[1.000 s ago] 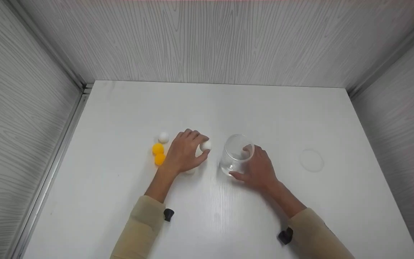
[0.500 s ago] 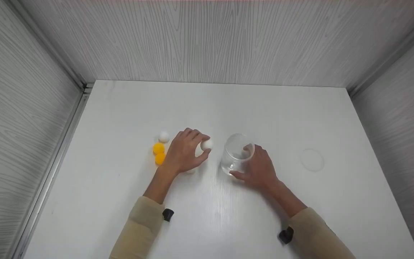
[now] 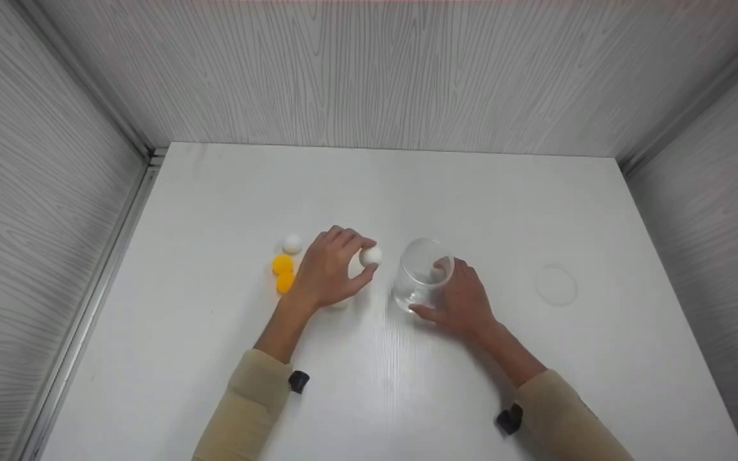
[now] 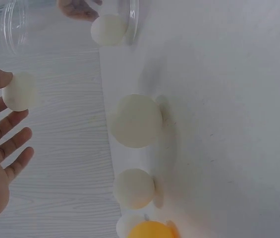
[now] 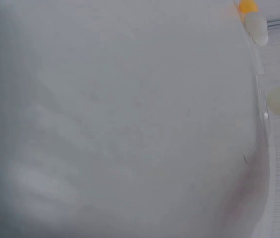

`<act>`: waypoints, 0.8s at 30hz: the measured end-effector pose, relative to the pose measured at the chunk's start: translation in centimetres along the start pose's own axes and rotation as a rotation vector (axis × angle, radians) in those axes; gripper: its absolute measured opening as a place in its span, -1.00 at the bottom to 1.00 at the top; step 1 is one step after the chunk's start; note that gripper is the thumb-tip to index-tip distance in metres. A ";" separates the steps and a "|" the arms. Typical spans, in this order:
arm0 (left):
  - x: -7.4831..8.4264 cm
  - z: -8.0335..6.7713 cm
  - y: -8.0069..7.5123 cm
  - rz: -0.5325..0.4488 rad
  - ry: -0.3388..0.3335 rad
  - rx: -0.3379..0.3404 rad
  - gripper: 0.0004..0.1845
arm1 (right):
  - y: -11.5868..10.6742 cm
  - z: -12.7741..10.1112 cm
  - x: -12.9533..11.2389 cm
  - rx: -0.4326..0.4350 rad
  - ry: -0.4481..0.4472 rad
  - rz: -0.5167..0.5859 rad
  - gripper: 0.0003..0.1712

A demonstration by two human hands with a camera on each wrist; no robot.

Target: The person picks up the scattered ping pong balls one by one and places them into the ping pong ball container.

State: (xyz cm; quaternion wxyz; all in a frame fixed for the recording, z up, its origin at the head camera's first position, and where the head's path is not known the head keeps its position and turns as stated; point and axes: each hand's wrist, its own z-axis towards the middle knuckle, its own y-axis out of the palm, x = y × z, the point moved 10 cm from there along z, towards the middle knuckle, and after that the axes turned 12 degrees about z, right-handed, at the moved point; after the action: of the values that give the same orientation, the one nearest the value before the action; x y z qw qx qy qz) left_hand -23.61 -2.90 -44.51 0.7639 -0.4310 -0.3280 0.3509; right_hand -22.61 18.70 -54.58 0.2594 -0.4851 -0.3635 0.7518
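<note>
My left hand (image 3: pixel 327 269) pinches a white ping-pong ball (image 3: pixel 370 257) between thumb and fingertips, just left of the clear cup (image 3: pixel 407 291); the same ball (image 4: pixel 20 91) appears raised off the table in the left wrist view. My right hand (image 3: pixel 462 298) grips the upright cup from its right side. Inside the cup, low down, lies another white ball (image 4: pixel 108 29). Beside and under my left hand are two orange balls (image 3: pixel 282 264) and a white ball (image 3: pixel 292 244). A further white ball (image 3: pixel 339 305) is mostly hidden by that hand.
A thin clear ring or lid (image 3: pixel 556 285) lies flat on the white table (image 3: pixel 369 192), right of the cup. Wood-grain panels (image 3: pixel 369 77) stand at the back and both sides. Each sleeve has a small black device (image 3: pixel 299 381) by the wrist.
My left hand has shifted slightly to the right and away from me, carrying the white ball a little closer to the cup. My right hand and the cup stay where they were.
</note>
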 end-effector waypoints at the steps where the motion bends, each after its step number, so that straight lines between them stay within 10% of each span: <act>1: 0.1 0.1 -0.1 0.001 0.003 0.002 -0.69 | 0.0 0.0 0.0 0.001 0.002 0.004 0.09; 24: 3.8 1.4 -3.3 -0.001 0.104 0.131 -0.70 | -0.1 0.0 -0.1 0.000 -0.005 0.015 0.09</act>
State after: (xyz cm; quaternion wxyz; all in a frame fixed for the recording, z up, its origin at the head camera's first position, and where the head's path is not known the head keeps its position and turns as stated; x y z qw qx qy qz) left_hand -21.82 -0.44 -40.24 0.8067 -0.3975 -0.2645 0.3482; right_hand -22.61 18.68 -54.42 0.2526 -0.4859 -0.3604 0.7551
